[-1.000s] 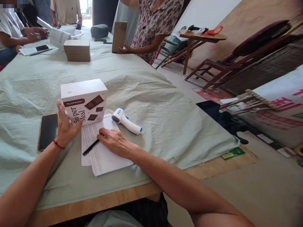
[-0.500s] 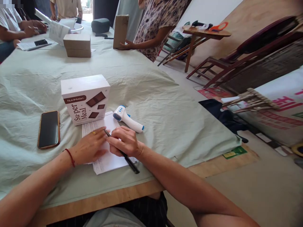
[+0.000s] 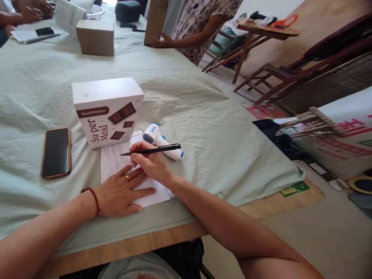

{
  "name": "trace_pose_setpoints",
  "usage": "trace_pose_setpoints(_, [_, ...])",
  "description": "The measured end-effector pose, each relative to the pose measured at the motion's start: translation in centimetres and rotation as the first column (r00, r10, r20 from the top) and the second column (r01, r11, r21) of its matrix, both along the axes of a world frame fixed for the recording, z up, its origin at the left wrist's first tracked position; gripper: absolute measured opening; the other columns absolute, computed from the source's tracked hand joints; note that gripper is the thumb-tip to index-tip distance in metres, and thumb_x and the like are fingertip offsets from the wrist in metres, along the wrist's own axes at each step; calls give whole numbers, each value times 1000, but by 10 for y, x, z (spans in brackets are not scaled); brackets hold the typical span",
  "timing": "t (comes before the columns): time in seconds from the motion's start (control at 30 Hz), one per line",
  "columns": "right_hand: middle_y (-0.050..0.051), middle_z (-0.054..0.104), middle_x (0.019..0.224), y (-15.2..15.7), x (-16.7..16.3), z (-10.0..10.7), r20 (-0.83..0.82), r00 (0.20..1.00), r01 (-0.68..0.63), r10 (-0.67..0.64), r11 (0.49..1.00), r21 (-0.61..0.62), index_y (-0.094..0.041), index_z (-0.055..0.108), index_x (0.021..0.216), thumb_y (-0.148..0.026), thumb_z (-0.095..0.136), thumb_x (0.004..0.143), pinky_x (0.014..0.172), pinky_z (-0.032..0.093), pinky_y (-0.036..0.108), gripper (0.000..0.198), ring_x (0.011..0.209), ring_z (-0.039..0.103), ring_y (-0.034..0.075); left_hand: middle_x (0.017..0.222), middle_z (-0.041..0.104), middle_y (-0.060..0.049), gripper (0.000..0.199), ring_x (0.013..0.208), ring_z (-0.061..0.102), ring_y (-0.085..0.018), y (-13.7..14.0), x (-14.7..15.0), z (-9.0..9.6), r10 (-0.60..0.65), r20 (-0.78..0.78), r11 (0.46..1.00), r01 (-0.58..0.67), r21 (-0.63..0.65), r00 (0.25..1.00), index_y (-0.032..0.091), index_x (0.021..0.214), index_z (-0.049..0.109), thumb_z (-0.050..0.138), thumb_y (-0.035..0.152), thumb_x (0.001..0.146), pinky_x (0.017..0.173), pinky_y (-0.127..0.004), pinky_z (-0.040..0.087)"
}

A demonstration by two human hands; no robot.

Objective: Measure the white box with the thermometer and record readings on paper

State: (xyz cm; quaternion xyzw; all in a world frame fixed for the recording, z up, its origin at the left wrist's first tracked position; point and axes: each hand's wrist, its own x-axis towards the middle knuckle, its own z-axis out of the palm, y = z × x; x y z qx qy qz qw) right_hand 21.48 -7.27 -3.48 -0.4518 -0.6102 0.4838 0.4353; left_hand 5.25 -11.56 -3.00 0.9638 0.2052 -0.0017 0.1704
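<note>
Between the fingers of my right hand [image 3: 152, 164] is a black pen [image 3: 162, 149], its tip pointing left over the written lines of a paper sheet [image 3: 112, 161]. My left hand [image 3: 122, 192] lies flat on the paper with its fingers spread. A white box [image 3: 109, 112] with "NutriMotion Su-per Meal" print stands upright at the sheet's far edge. Just beyond my right hand lies a white and blue infrared thermometer [image 3: 158, 139], partly covered by the pen. Left of the box, a smartphone [image 3: 56, 153] with a dark screen rests on the cloth.
A pale green cloth [image 3: 186, 108] covers the table. Toward the far end are a brown carton [image 3: 95, 38], a black case [image 3: 128, 11] and papers. Another person's hand [image 3: 162, 40] touches a tall cardboard piece [image 3: 155, 21]. Chairs [image 3: 273, 73] stand at the right.
My right hand has turned the pen round into a writing hold, tip to the left. My left hand has moved nearer and flattened on the paper. The camera view has shifted slightly.
</note>
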Motion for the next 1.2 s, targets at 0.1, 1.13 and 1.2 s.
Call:
trace_pose_setpoints(0.1, [-2,59,70,0,-3,-3,64,998,15,-17,999,31,-23,56,78,-27,56,70,58,49,28,9,61,55,13,150,48,-14,52,144,36,-36,-3,3,1,15,26,1000,-15,22,1000,34,147,47,51,43,97,117,-60,24])
trace_pose_setpoints(1.13, [-4,51,60,-12,-5,-13,196,976,56,-89,984,171,-24,48,68,-26,52,79,54,44,26,12,55,47,12,144,53,-12,54,140,42,-33,-5,4,-1,15,46,998,-17,62,999,34,149,45,52,48,97,117,-57,24])
trace_pose_setpoints(1.2, [-4,51,59,-11,-5,-12,204,975,55,-88,985,165,-24,48,67,-26,52,78,54,44,26,12,56,47,12,143,54,-12,54,139,42,-34,-5,4,0,14,47,998,-17,57,999,34,149,45,52,48,97,117,-57,24])
